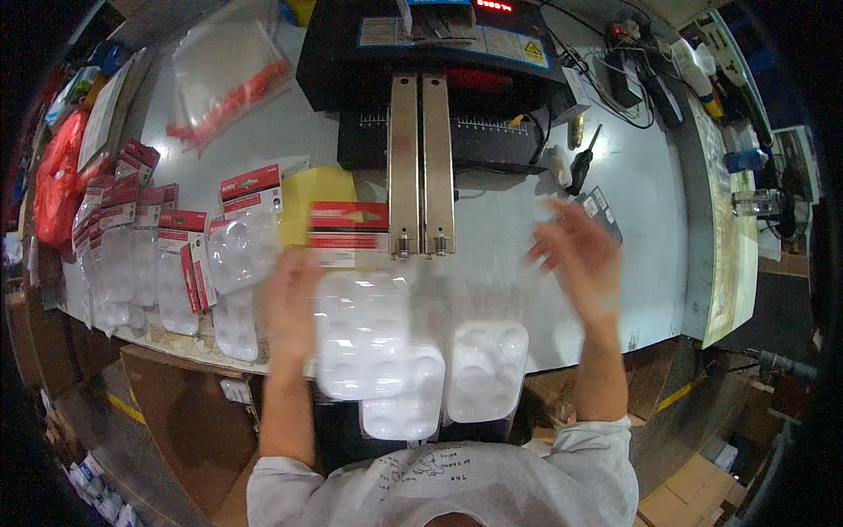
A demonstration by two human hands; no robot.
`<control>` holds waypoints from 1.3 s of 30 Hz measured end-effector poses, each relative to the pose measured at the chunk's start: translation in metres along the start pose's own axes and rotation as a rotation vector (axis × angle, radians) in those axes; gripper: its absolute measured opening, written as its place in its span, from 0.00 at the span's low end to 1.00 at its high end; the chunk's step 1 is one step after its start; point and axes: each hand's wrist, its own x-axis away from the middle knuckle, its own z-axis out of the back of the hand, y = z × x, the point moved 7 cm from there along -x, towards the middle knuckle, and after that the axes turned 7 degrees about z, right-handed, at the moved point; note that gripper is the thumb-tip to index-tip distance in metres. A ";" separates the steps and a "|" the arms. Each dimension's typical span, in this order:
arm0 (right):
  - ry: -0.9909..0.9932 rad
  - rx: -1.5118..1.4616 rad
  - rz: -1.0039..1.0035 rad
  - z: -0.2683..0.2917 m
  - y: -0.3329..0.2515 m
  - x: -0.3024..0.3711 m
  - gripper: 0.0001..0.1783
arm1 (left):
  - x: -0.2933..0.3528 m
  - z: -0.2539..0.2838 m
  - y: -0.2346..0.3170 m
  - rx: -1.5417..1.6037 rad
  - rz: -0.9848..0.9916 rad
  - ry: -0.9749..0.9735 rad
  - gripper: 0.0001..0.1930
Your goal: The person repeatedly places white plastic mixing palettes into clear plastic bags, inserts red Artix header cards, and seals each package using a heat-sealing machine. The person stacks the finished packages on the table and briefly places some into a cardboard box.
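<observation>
Left hand point(294, 303), toward eight o'clock, is at the left edge of a bagged white palette; motion blurs it, so I cannot tell whether it grips. Right hand point(575, 250), at three o'clock, hovers with fingers parted, nothing visible in them. Both are above a pale grey table point(645, 290). At twelve o'clock a black machine point(347, 57) has two metal bars point(403, 167) reaching toward the centre. A pile of bagged palettes point(180, 272) lies at nine o'clock, clear bags point(224, 70) between ten and eleven. The bagged white palette point(362, 342) sits at seven o'clock, its red-and-white card point(347, 255) by the left bar, overlapping one loose palette point(413, 417) at six; another loose palette point(487, 373) lies at five. Toward two o'clock is a black-handled tool point(581, 169).
</observation>
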 end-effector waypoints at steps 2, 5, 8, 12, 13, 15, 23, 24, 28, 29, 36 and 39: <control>0.233 0.918 0.353 0.049 -0.018 -0.010 0.38 | -0.009 0.046 0.012 -0.102 0.041 0.197 0.06; 0.112 0.862 -0.153 0.092 0.055 -0.015 0.48 | 0.023 0.068 0.071 -0.842 -0.570 0.775 0.10; 0.122 1.086 0.130 0.099 0.070 -0.016 0.53 | 0.040 0.028 0.043 -0.547 -0.384 0.220 0.14; 0.143 1.116 0.291 0.095 0.066 -0.012 0.45 | 0.076 -0.021 0.011 -0.216 -0.223 -0.157 0.08; 0.153 1.025 0.166 0.098 0.066 -0.015 0.42 | 0.081 -0.022 0.010 -0.187 -0.227 -0.137 0.08; 0.192 0.891 -0.067 0.099 0.054 -0.015 0.34 | 0.086 -0.019 0.016 -0.171 -0.253 -0.128 0.05; -0.541 0.252 0.044 -0.037 -0.082 0.046 0.21 | 0.106 -0.044 0.041 0.282 -0.009 -0.481 0.07; -0.583 0.290 0.119 -0.057 -0.084 0.048 0.20 | 0.106 -0.045 0.044 0.246 -0.048 -0.468 0.07; -0.628 0.385 0.072 -0.082 -0.078 0.046 0.17 | 0.106 -0.040 0.046 0.061 -0.099 -0.405 0.07; -0.636 0.374 0.111 -0.086 -0.080 0.045 0.15 | 0.105 -0.039 0.045 0.061 -0.095 -0.398 0.07; -0.676 0.407 0.070 -0.082 -0.072 0.048 0.14 | 0.100 -0.037 0.046 0.031 -0.116 -0.322 0.07; -0.576 0.335 0.083 -0.077 -0.067 0.047 0.14 | 0.098 -0.039 0.044 0.117 -0.098 -0.276 0.08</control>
